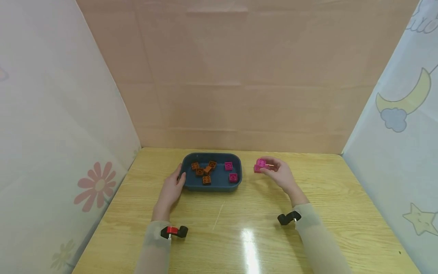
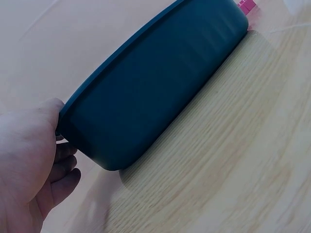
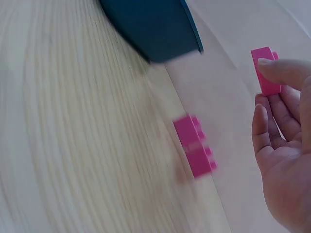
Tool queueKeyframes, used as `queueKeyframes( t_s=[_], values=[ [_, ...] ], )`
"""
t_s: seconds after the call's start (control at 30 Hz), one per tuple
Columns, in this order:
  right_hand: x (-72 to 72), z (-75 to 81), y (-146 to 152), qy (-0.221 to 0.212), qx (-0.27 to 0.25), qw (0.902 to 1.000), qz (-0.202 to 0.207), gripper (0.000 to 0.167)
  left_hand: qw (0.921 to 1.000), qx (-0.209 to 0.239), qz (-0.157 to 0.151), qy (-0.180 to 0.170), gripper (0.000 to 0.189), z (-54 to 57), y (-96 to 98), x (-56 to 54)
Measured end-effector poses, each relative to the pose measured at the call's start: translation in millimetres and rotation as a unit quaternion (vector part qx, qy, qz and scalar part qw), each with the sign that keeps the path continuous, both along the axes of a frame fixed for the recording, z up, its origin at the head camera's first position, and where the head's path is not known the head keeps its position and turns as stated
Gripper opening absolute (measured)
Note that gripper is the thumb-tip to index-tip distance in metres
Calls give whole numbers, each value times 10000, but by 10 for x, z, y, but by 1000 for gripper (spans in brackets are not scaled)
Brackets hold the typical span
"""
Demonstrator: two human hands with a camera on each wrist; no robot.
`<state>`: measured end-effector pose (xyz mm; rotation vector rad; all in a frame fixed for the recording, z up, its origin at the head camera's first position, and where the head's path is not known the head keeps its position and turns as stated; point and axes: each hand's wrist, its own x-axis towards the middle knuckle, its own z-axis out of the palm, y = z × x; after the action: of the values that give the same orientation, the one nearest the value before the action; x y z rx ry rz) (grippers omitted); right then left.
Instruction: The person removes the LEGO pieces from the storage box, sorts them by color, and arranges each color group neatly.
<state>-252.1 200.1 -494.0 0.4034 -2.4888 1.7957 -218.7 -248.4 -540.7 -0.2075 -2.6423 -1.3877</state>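
Note:
A dark blue tray (image 1: 210, 188) stands on the table. My left hand (image 1: 172, 189) grips its left end, and in the left wrist view the thumb lies against the rim with the other fingers below it. To the right of the tray, my right hand (image 1: 281, 176) pinches a pink toy brick (image 3: 267, 71) between thumb and fingers, raised above the table. Beneath it, two more pink bricks (image 3: 195, 146) sit side by side on the tabletop. Inside the tray, several orange-brown bricks (image 1: 206, 180) are grouped at the left, and two pink bricks (image 1: 233, 177) lie apart at the right.
The wooden table (image 1: 219, 217) ends at a beige back wall (image 1: 236, 76). White patterned sheets (image 1: 51, 95) flank it on both sides. Each sleeve carries a small black wrist device (image 1: 289, 218).

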Motion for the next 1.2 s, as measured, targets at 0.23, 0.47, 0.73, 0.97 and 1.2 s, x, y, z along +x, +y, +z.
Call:
queueKeyframes(
  t_s=[0.23, 0.47, 0.73, 0.97, 1.2],
  values=[
    [-23, -57, 351, -32, 352, 9991, -219, 53, 10000, 14, 14, 5, 61, 21, 4, 13],
    [-60, -156, 558, -221, 510, 9977, -376, 59, 10000, 3, -56, 75, 61, 21, -2, 13],
    [-132, -305, 712, -587, 764, 9934, -617, 57, 9999, 19, -29, 145, 61, 3, 0, 12],
    [-182, -391, 757, -739, 930, 9904, -712, 57, 9999, 48, -25, 90, 60, -9, 12, 1],
    [-225, -414, 722, -584, 1024, 9900, -769, 56, 10000, 65, -38, 22, 60, -6, -10, -4]
  ],
)
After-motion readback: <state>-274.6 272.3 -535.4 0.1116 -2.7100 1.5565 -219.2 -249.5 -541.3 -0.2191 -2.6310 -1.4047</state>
